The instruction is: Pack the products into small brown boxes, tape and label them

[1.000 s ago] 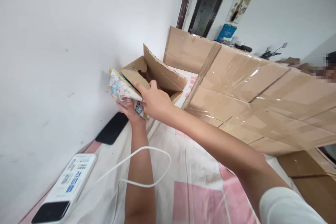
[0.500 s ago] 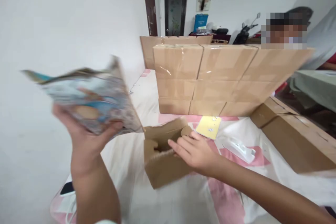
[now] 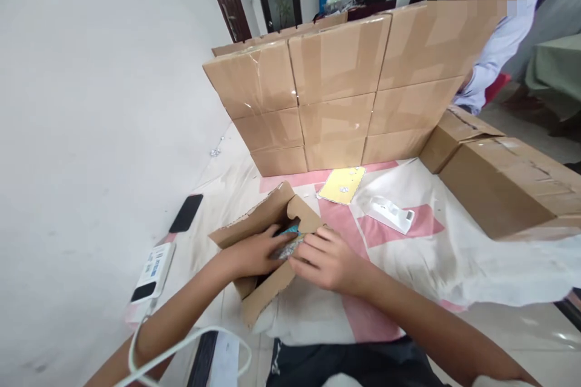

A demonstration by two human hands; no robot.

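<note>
A small open cardboard box (image 3: 271,291) stands tilted towards me on the bedsheet-like cloth, its flaps raised. Inside it lies a printed plastic packet (image 3: 287,249) with blue and grey patterning, mostly hidden by the box walls and my fingers. My left hand (image 3: 259,253) reaches down into the box, its fingers around the packet; some fingertips are out of sight. Over the right-hand rim of the box curl the fingers of my right hand (image 3: 330,260), gripping its edge close to the packet.
Taped cardboard boxes (image 3: 338,87) form a wall behind, with more boxes (image 3: 508,187) at right. A yellow card (image 3: 342,185) and white tape dispenser (image 3: 389,214) lie on the cloth (image 3: 313,317). A phone (image 3: 186,213) and cabled white device (image 3: 153,272) lie left. A person (image 3: 511,42) is beyond.
The packet, held up at left by my left hand before, is now down inside the box. My right hand stays at the box's rim. The view has tilted downward.
</note>
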